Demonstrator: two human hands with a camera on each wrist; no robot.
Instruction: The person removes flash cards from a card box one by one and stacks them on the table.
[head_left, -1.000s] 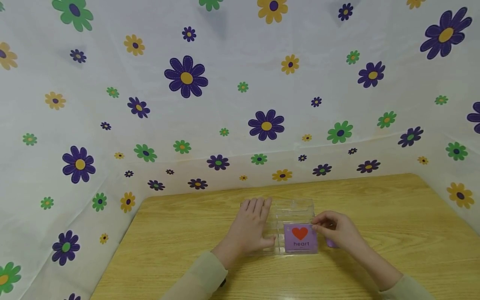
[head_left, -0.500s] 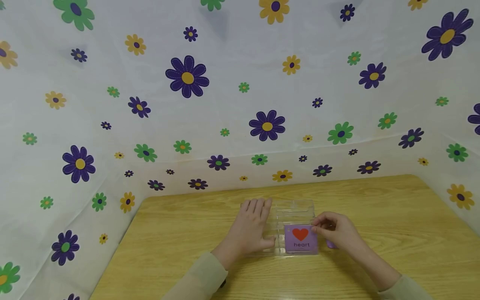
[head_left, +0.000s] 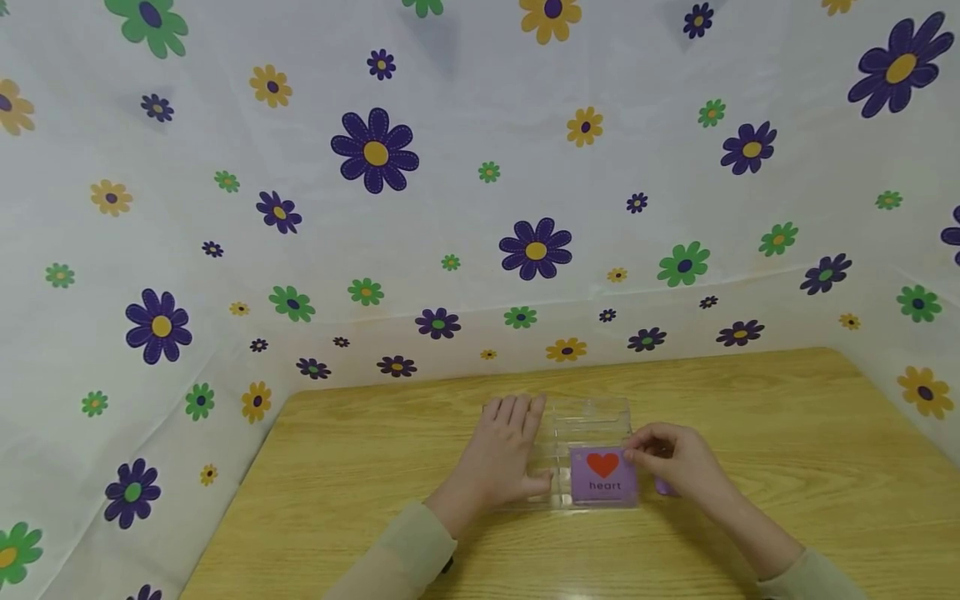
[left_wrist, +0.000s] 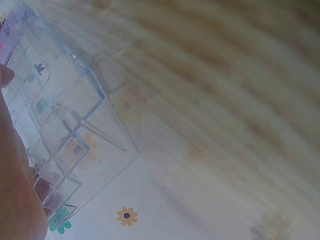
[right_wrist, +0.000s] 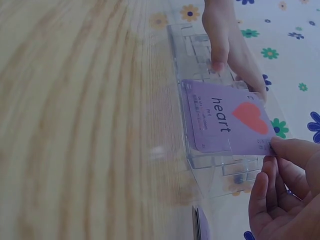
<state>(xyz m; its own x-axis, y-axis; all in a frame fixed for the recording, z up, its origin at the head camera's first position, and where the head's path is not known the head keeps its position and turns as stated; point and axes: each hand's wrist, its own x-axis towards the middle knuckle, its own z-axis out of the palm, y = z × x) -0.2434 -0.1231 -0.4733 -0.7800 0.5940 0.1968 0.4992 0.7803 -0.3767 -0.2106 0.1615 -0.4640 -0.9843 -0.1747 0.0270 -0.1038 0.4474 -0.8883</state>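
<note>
A purple card (head_left: 603, 476) with a red heart and the word "heart" leans in the right part of a clear plastic stepped rack (head_left: 591, 409). My right hand (head_left: 684, 460) pinches the card's upper right corner between thumb and finger; the right wrist view shows this grip on the heart card (right_wrist: 227, 120) plainly. My left hand (head_left: 501, 454) rests over the left part of the rack, with its fingers extended and thumb apart. In the left wrist view, the clear rack (left_wrist: 65, 107) shows beside the edge of that hand (left_wrist: 19, 185).
More purple cards (head_left: 664, 487) lie on the table just right of the rack, partly behind my right hand; their edges (right_wrist: 201, 224) show in the right wrist view. The wood-grain table (head_left: 352, 467) meets a white flowered cloth (head_left: 450, 208) at the back and sides.
</note>
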